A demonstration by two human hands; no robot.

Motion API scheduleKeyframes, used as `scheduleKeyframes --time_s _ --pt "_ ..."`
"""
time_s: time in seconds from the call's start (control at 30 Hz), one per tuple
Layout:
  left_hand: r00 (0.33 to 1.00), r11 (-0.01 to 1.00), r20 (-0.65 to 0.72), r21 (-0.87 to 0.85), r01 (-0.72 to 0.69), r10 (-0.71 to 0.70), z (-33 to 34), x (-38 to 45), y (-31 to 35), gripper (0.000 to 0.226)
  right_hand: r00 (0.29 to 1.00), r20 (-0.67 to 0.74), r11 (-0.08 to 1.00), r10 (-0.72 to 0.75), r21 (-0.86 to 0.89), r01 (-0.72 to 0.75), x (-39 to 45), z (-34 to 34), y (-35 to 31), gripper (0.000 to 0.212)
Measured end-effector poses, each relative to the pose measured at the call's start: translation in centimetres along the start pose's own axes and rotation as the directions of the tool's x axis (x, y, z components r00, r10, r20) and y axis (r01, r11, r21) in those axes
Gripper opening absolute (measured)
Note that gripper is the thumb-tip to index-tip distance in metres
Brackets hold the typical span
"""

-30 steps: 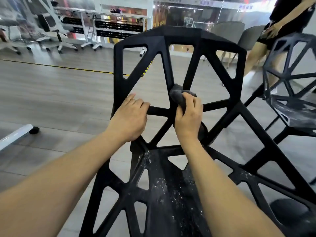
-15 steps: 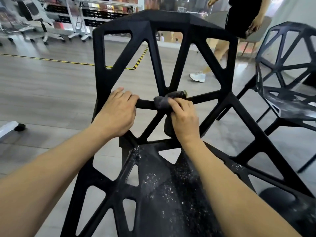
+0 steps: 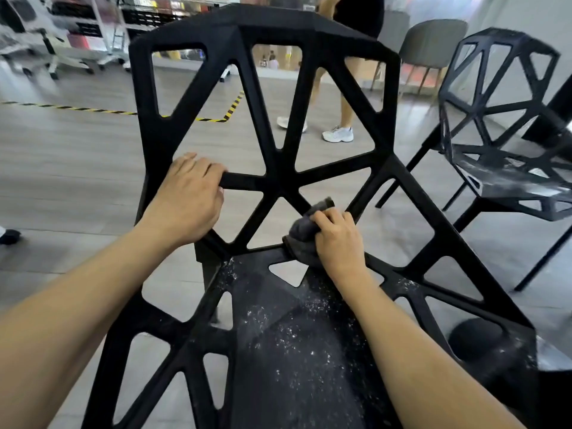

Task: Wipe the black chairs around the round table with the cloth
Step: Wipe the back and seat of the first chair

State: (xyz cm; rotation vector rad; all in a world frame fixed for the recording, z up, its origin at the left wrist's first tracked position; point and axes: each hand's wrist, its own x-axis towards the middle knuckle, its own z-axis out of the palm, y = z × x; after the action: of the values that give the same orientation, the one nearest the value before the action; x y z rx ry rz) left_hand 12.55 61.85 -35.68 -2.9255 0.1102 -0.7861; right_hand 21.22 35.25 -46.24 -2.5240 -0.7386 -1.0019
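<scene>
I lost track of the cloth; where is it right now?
In the head view the grey cloth is gripped by the right hand, pressed against the near black chair where backrest meets seat, right of centre.

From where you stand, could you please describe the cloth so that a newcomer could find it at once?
Start at the near black chair with the open lattice back, and go down to where the back meets the seat. There the right hand grips the cloth against a strut: a crumpled dark grey wad, the only soft thing among rigid black bars.
</scene>
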Motion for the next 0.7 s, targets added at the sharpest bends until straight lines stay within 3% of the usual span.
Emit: scheduleKeyframes --time_s 0.13,0.2,0.3,0.37,0.43,0.53,0.6,0.7 --pt "1.000 1.000 -0.002 -0.008 0.024 -0.024 -0.2 -0.2 0.2 0.042 0.987 0.136 0.997 0.081 0.010 -0.083 1.2 -2.0 -0.1 0.027" --pt "0.999 0.999 0.003 -0.013 0.033 -0.033 -0.4 -0.1 0.3 0.041 0.997 0.001 0.994 0.080 0.069 -0.079 4.1 -3.1 -1.6 0.031" --pt "0.999 0.999 0.011 -0.010 0.030 -0.030 -0.4 -0.2 0.3 0.038 0.973 -0.230 0.993 -0.011 0.112 0.038 7.7 -3.6 -2.3 0.033" --pt "1.000 1.000 0.012 -0.013 0.027 -0.027 -0.3 0.0 0.3 0.038 0.965 -0.253 0.992 -0.075 0.077 0.098 8.2 -2.8 -2.0 0.030" --pt "1.000 1.000 0.019 -0.004 0.024 -0.024 0.1 0.2 0.2 0.041 0.978 -0.179 0.991 -0.108 0.060 0.120 7.2 -1.9 -1.6 0.028" --pt "0.997 0.999 0.057 0.009 0.046 -0.047 0.3 0.2 0.0 0.046 0.997 -0.058 0.995 -0.042 0.088 0.047 5.5 -2.2 -0.3 0.028" --pt "0.996 0.998 0.062 -0.001 0.063 -0.062 0.3 0.1 0.1 0.048 0.993 -0.110 0.990 0.046 0.136 -0.031 5.5 -3.9 1.3 0.034" --pt "0.995 0.995 0.018 -0.032 0.095 -0.094 -0.3 0.0 0.8 0.047 0.942 -0.318 0.982 0.108 0.184 -0.050 7.8 -7.7 3.5 0.040"
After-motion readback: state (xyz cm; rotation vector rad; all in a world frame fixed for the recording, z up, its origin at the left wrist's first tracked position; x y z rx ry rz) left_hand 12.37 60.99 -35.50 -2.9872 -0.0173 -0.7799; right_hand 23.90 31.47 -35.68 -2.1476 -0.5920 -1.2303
